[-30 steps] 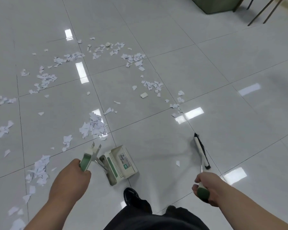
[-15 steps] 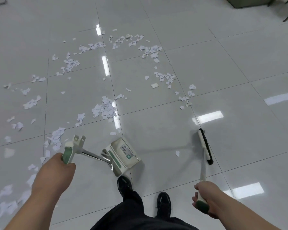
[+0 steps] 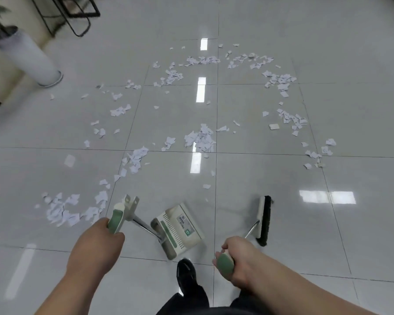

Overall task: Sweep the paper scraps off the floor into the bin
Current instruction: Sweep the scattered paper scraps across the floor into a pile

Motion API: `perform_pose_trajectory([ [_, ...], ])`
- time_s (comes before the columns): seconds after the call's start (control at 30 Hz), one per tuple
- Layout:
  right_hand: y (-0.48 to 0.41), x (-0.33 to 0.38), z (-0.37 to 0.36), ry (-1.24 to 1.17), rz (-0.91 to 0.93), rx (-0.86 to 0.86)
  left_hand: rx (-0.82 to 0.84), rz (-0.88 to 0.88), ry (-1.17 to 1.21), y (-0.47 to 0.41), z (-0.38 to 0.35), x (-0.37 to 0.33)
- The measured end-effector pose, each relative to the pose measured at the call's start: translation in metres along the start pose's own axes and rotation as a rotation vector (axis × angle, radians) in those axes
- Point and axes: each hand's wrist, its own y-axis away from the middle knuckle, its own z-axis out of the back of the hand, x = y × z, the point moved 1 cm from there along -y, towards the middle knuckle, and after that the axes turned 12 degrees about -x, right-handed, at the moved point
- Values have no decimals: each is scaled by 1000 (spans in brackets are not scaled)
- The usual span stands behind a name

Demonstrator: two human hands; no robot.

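The left hand [image 3: 93, 246] is clenched round the green grip of the dustpan [image 3: 180, 228], which is down at the floor [image 3: 282, 235] just ahead of a black shoe [image 3: 187, 273]. Right of the dustpan, the right hand [image 3: 239, 262] grasps the broom [image 3: 263, 219]. Paper scraps [image 3: 200, 138] lie in a wide arc beyond the dustpan, the nearest pile left of its grip.
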Motion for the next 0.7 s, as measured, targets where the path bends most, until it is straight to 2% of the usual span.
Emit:
perform_pose_trajectory([
  [0.17,43,6,-104,-28,0,118,22,77,20,-23,12,57],
  [0.4,40,21,-218,-148,1,271,29,128,32,-55,19,111],
  [0.57,36,39,-233,-321,-70,394,27,160,54,-70,26,140],
  [0.7,43,41,-216,-201,-94,443,24,219,94,-75,36,167],
])
